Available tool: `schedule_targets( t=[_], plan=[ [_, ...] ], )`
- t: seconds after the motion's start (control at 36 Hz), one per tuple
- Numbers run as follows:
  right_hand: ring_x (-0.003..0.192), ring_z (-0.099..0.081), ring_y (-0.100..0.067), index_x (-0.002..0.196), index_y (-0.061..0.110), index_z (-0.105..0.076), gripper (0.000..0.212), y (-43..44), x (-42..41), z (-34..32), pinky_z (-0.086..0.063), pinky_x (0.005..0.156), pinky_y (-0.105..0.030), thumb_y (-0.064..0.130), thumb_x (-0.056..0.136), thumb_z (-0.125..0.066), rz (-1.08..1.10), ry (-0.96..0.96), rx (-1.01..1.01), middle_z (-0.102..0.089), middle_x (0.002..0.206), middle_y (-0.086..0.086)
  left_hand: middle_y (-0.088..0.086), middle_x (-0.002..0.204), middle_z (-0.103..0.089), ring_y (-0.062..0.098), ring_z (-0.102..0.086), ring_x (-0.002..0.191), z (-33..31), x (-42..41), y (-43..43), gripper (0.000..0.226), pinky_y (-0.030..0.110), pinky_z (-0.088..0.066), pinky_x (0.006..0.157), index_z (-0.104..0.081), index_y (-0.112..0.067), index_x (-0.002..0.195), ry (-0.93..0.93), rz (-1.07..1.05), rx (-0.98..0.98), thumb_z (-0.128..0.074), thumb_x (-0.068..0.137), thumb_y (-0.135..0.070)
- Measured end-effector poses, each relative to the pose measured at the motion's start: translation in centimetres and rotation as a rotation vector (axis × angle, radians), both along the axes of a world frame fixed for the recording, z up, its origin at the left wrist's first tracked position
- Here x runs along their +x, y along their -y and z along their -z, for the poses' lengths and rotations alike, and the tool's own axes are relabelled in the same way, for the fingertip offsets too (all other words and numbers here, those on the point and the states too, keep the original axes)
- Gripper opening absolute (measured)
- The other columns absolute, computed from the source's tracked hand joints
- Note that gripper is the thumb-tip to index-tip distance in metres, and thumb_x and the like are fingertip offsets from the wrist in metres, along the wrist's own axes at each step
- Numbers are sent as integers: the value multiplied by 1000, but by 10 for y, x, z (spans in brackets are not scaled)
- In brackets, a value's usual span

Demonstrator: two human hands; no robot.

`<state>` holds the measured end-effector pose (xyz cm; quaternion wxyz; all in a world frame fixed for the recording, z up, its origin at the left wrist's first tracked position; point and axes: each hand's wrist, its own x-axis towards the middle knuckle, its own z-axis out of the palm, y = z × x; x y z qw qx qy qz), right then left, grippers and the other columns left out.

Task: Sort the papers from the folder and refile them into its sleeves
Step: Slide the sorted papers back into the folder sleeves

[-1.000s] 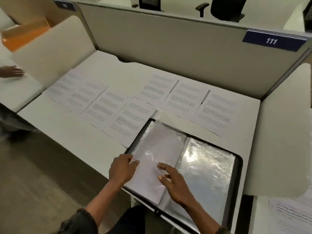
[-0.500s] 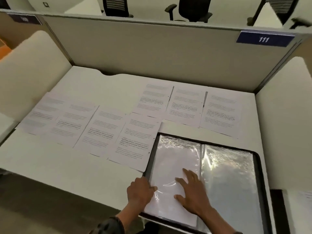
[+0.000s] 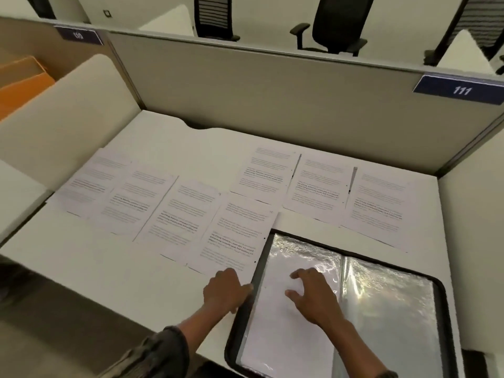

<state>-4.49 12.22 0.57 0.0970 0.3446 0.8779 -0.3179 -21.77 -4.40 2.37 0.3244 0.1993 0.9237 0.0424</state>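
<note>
A black display folder [image 3: 443, 309] lies open at the desk's front right, its clear sleeves shining. The left sleeve [image 3: 283, 323] holds a white sheet. My left hand [image 3: 225, 291] rests at the folder's left edge, thumb touching the border, fingers curled. My right hand [image 3: 313, 294] lies flat on the left sleeve with fingers spread. Several printed papers lie in rows on the desk: a near row [image 3: 180, 211] to the left of the folder and a far row [image 3: 321, 184] behind it. The nearest sheet [image 3: 237, 233] touches the folder's top left corner.
The white desk [image 3: 95, 268] is boxed in by a grey back partition [image 3: 272, 85] and cream side panels [image 3: 62, 118]. Its front edge runs just below my left hand. Orange folders [image 3: 21, 83] sit at the neighbouring desk on the left. Office chairs [image 3: 338, 23] stand behind the partition.
The view has swung left and nearer. My left hand slid from the sleeve out to the folder's left edge. My right hand stays pressed on the left sleeve.
</note>
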Motion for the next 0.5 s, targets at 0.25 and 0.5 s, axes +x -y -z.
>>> schedule_targets(
  t=[0.25,0.5],
  plan=[
    [133,-47,-23,142,25,-52,55,-42,-84,-16,-51,99,-45,44,94,-71,-41,-111,52,-54,136,0,-2,74,-78,12,-77,65,-30,-106,-23,41,36,-66,71,-72,-8,86,136,-140,410,-81,91,-48],
    [148,-33,-28,158,20,-34,76,-100,-189,-12,-39,116,-46,51,97,-67,15,-75,113,-37,162,-8,-5,78,-76,19,-74,83,-7,-243,-90,39,40,-62,83,-71,-17,78,35,22,366,-81,88,-53]
  ],
)
